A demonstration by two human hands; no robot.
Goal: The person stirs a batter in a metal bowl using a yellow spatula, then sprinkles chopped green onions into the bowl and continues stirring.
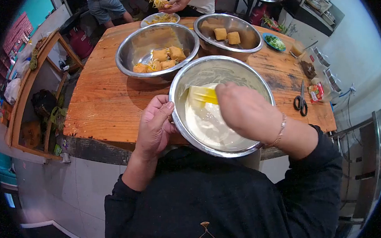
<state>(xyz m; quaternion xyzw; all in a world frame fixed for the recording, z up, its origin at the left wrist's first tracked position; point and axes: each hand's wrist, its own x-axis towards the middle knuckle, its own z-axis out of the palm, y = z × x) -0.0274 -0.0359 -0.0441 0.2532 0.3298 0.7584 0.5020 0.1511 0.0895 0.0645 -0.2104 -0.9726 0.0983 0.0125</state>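
A metal bowl (266, 86) of creamy white batter is tilted toward me at the table's near edge. My left hand (155, 121) grips its left rim, thumb on the outside near the top. Inside the bowl, my right hand (242, 109) is closed around a yellow spatula (206, 95), whose blade touches the batter at the left side. Behind it on the left stands a second metal bowl (136, 43) with several golden tofu pieces (160, 55) and some shreds. A third metal bowl (204, 27) holds tofu cubes (233, 37).
Scissors (302, 99), a red packet (316, 92) and a plate of chopped greens (275, 42) lie on the wooden table (101, 93) at right. Across it, a person's hand (177, 3) holds noodle-like food above a white plate (160, 19). Another person stands farther back.
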